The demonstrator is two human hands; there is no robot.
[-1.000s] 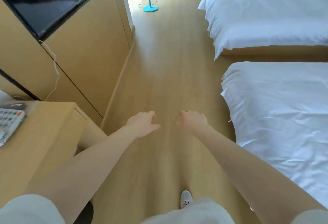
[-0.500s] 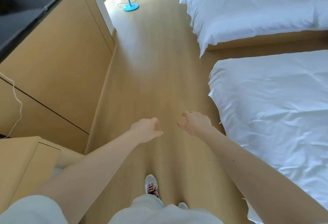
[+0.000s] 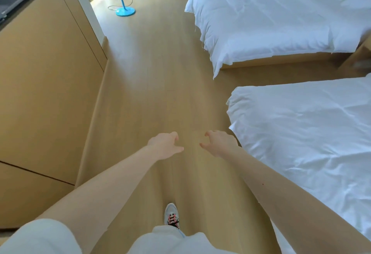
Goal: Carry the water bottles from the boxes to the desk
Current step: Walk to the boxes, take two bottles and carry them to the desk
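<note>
What I get on my feed, white short sleeve (image 3: 38,237) on the left shoulder, both forearms (image 3: 112,175) bare, more white fabric (image 3: 170,242) at the bottom middle, one pale grey sneaker (image 3: 170,210) poking out beyond it, pink-and-black laces (image 3: 173,219)

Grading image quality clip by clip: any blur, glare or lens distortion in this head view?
Head view: wide-angle distortion bows the wooden wall and the far bed at its edge; the floor under the left hand and right hand is streaked by motion blur; daylight glares near the blue fan stand.
</note>
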